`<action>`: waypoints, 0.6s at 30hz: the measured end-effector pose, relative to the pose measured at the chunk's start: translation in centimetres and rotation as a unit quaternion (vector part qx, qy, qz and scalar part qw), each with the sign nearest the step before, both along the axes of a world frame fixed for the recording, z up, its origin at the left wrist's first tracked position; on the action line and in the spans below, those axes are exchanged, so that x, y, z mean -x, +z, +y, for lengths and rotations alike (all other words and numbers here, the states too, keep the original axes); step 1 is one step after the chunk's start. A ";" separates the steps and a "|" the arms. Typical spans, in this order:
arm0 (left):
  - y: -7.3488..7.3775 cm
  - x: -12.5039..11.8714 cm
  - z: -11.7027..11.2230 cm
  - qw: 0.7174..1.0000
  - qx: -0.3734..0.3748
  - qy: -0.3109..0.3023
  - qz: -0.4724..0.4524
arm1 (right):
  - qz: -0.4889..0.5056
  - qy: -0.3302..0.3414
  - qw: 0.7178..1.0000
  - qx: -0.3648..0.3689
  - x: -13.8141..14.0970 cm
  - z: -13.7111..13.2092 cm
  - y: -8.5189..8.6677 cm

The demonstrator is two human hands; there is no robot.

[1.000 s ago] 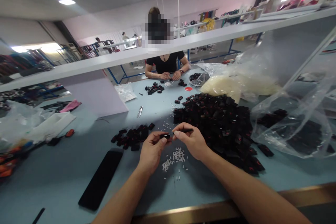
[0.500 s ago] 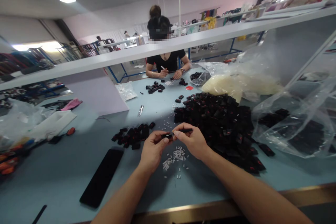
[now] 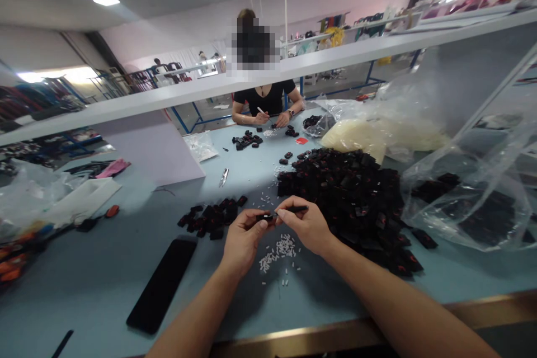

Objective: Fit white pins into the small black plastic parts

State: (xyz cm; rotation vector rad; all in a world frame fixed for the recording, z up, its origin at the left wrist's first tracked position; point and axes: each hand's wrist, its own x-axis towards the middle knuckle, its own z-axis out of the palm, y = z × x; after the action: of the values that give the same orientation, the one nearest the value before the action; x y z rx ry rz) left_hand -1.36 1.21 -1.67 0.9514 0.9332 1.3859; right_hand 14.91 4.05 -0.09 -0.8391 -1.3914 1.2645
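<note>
My left hand (image 3: 242, 241) is closed on a small black plastic piece (image 3: 264, 217), which shows a white spot on top. In my right hand (image 3: 305, 228) is a slim black pen-like tool (image 3: 299, 209), with its tip end at the black piece; fingers hide part of both. Below the hands, small white pellet-like bits (image 3: 285, 246) lie scattered on the blue-grey table (image 3: 100, 268). Left of my hands sits a small group of black pieces (image 3: 213, 217). A large heap of similar black pieces (image 3: 344, 190) spreads out to the right.
A black phone-like slab (image 3: 163, 285) lies at the left front. Small metal snips (image 3: 224, 177) rest beyond the hands. Clear plastic bags (image 3: 474, 207) stand at the right. Across the table, a co-worker (image 3: 266, 100) handles similar pieces beneath a white shelf (image 3: 193, 86).
Both hands keep nearly the same pose, with the tool still at the black piece. The whole view has shifted very slightly. Across the table, the co-worker's hand with the white tool has moved a little.
</note>
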 end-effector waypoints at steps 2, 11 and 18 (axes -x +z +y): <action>0.0 0.0 0.0 1.000 0.003 0.001 0.000 | 0.000 -0.003 1.000 -0.001 0.0 0.0 0.1; 0.0 0.0 -0.1 1.000 0.000 -0.003 0.002 | 0.006 0.007 1.000 0.015 0.1 -0.1 0.1; 0.0 -0.1 -0.1 1.000 0.001 -0.001 0.000 | -0.005 0.005 1.000 0.011 0.1 0.0 -0.1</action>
State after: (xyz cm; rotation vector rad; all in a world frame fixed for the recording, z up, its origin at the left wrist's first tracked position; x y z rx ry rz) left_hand -1.25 1.14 -1.62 0.9497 0.9344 1.3831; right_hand 14.81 4.04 -0.21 -0.8554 -1.3932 1.2864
